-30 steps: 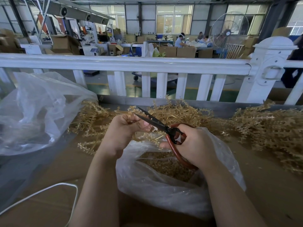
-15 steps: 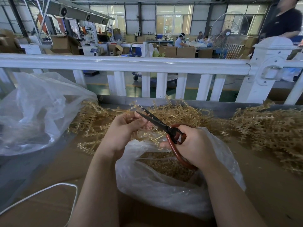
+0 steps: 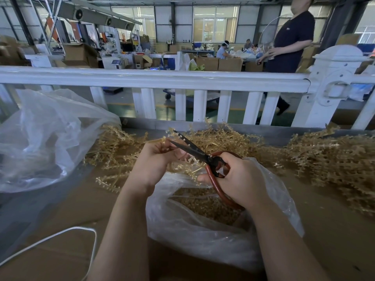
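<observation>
Lower left of frame: white cord (image 3: 60, 237) looped on the brown bench (image 3: 334, 230). Lower centre: clear bag (image 3: 203, 240) standing open on the bench, small tan cut pieces lying inside it; both forearms pass over it. Right hand (image 3: 241, 181), just right of centre above the bag mouth: fingers curled through and round the red handles of the scissors (image 3: 199, 153), firm grip. Dark blades point up and left, slightly parted at the tips. Left hand (image 3: 154, 161), centre of frame: fingers curled, pinching a tan plastic sprig (image 3: 160, 141) at the fingertips; the sprig sits at the blades, touching or just beside them, exact contact not resolvable. Behind the hands: loose pile of the same tan sprigs (image 3: 223, 138) spread across the middle of the bench. Second, larger heap (image 3: 334, 159) at the right edge, apart from the first. Left of frame: big crumpled clear bag (image 3: 40, 138) lying on the bench, its edge touching the pile. Beyond the bench: white railing (image 3: 162, 80) spanning the full width. Upper right, past the railing: a person in a dark shirt (image 3: 292, 41), standing. Upper centre and left: cardboard boxes (image 3: 79, 52) and seated workers (image 3: 223, 50), far off.
</observation>
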`<state>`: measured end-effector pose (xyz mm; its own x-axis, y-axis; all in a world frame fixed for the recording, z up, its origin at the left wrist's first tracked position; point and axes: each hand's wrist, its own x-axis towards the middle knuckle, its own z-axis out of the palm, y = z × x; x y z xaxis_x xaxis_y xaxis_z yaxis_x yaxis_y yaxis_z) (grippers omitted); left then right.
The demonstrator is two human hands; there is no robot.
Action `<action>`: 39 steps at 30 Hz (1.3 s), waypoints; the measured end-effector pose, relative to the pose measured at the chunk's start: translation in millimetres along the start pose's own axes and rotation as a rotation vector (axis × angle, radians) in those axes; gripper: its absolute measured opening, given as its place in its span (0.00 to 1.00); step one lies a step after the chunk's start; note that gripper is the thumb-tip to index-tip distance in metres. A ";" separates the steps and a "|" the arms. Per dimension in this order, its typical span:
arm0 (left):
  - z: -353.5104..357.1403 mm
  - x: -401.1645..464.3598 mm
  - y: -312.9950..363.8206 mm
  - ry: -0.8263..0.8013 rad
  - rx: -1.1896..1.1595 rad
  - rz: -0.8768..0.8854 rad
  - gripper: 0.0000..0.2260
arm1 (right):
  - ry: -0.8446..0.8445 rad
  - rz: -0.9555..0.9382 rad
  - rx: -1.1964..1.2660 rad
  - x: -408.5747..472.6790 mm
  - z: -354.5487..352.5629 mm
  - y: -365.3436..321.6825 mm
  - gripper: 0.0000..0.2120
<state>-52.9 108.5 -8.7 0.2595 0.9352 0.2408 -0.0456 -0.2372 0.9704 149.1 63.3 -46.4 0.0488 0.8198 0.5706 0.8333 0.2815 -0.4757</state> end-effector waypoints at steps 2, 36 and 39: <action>1.1 0.3 -0.5 -0.001 0.028 -0.015 0.09 | -0.009 0.001 0.000 0.4 -0.1 -0.4 0.32; 11.9 5.4 -16.2 -0.056 -0.055 0.053 0.10 | -0.067 0.099 -0.027 1.2 -0.8 1.2 0.26; 17.7 5.3 -17.4 -0.064 -0.082 0.046 0.12 | -0.067 0.101 -0.017 0.9 -1.6 0.7 0.26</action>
<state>-33.6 112.9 -24.6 0.3166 0.9043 0.2863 -0.1375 -0.2548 0.9572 150.6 63.4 -45.2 0.0964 0.8751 0.4742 0.8354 0.1879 -0.5166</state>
